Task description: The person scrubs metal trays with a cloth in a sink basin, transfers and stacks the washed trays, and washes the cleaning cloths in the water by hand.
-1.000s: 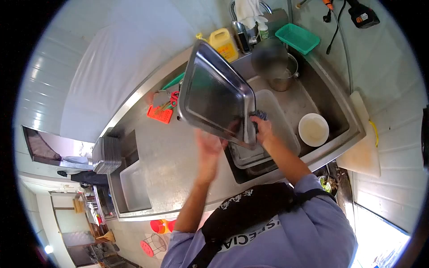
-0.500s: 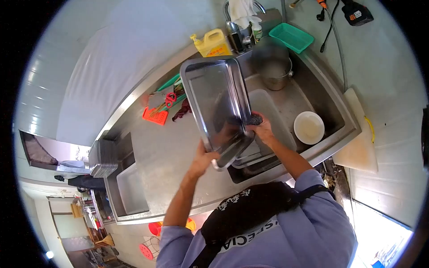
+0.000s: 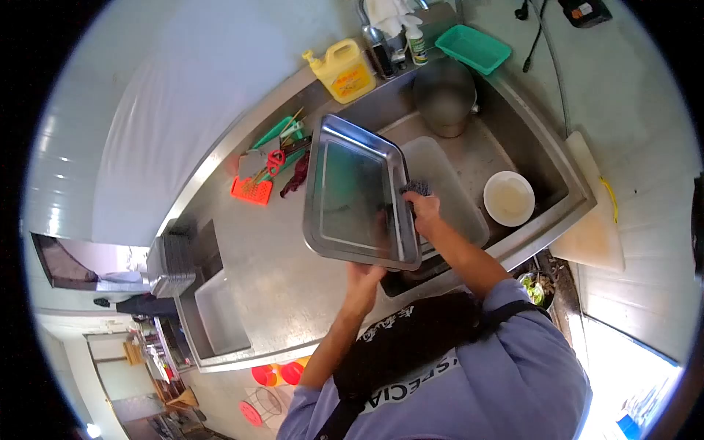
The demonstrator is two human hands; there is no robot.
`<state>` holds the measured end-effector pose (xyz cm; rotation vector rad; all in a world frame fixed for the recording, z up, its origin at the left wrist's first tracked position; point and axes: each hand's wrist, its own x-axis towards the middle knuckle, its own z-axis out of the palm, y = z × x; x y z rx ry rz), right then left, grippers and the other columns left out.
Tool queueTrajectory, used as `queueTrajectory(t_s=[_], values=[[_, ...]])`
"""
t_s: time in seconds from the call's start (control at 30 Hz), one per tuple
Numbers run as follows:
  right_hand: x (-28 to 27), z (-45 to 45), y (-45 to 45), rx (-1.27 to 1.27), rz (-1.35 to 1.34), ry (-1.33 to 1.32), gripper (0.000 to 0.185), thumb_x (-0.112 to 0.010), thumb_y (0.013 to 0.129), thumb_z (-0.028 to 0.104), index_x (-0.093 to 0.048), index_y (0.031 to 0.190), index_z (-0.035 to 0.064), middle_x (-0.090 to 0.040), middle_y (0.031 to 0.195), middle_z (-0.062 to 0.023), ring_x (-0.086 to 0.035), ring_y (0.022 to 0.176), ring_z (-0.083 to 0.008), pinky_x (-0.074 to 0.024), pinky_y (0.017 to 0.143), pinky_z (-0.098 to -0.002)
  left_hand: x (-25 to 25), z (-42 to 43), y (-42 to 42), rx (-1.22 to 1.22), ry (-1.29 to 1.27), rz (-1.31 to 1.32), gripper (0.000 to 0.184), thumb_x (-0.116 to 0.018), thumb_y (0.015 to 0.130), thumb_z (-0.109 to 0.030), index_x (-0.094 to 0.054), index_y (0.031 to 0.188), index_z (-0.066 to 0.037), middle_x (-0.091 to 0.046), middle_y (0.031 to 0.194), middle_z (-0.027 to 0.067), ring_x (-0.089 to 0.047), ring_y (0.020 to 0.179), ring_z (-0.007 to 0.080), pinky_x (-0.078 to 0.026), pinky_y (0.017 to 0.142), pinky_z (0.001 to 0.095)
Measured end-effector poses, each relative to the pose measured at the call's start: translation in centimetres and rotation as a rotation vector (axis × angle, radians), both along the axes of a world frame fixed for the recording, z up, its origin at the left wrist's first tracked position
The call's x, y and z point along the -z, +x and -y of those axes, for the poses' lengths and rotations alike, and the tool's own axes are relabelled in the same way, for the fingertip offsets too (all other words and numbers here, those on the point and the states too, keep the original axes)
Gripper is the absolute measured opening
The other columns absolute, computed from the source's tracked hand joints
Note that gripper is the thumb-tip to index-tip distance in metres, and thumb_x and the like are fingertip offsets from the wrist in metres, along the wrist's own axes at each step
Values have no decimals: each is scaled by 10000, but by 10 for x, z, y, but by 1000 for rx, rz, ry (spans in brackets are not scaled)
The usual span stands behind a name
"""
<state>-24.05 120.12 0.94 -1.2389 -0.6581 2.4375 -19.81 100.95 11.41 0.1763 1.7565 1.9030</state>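
Observation:
A rectangular metal tray (image 3: 356,194) is held tilted above the steel counter and the edge of the sink, its hollow side facing me. My left hand (image 3: 363,282) grips its lower edge, with the fingers partly hidden behind the tray. My right hand (image 3: 424,211) is closed on a dark scouring pad (image 3: 416,188) at the tray's right rim. Behind the right hand, a translucent plastic tub (image 3: 455,198) lies in the sink. To the tub's right sits a white bowl (image 3: 509,199).
A metal pot (image 3: 447,121) stands in the sink's back corner. Along the back are a yellow jug (image 3: 345,72), a spray bottle (image 3: 416,44) and a green basket (image 3: 473,48). Red scissors (image 3: 276,162) and an orange basket (image 3: 251,191) lie left. Stacked trays (image 3: 170,264) stand far left.
The tray has turned and tilted, its lower edge shifting right. My left hand has moved right and down along with it. My right hand, with the pad, has moved slightly up along the rim.

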Motion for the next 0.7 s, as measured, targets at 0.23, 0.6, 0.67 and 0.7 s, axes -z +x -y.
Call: queueTrajectory(t_s=[0.23, 0.6, 0.67, 0.7], values=[[74, -16, -5, -294, 164, 278, 419, -752, 686, 121, -544, 1015, -33, -598, 916, -137, -595, 794, -243, -521, 655, -408, 11, 23, -27, -169, -72, -9, 388, -568, 657, -22, -541, 1044, 7, -598, 911, 72, -563, 864, 211, -436, 783, 326], [241, -35, 41, -1495, 714, 1572, 608, -676, 769, 231, -428, 1276, 5, -513, 1237, -209, -532, 1067, -369, -420, 954, -421, 7, 49, -44, -307, -221, 99, 546, -511, 662, -52, -450, 1201, 7, -542, 1077, 125, -525, 1001, 262, -421, 881, 362], [242, -62, 36, -1407, 748, 1380, 587, -669, 763, 183, -433, 1273, 16, -531, 1216, -193, -547, 1050, -353, -432, 936, -408, 10, 54, -42, -292, -273, 73, 551, -519, 655, -67, -451, 1197, 10, -547, 1077, 132, -539, 999, 278, -433, 885, 379], [233, -74, 30, -1289, 737, 1292, 571, -666, 761, 167, -440, 1265, 23, -543, 1196, -187, -557, 1036, -346, -440, 922, -406, 9, 54, -45, -278, -289, 65, 552, -520, 656, -69, -449, 1197, 13, -549, 1073, 133, -541, 996, 279, -436, 880, 379]])
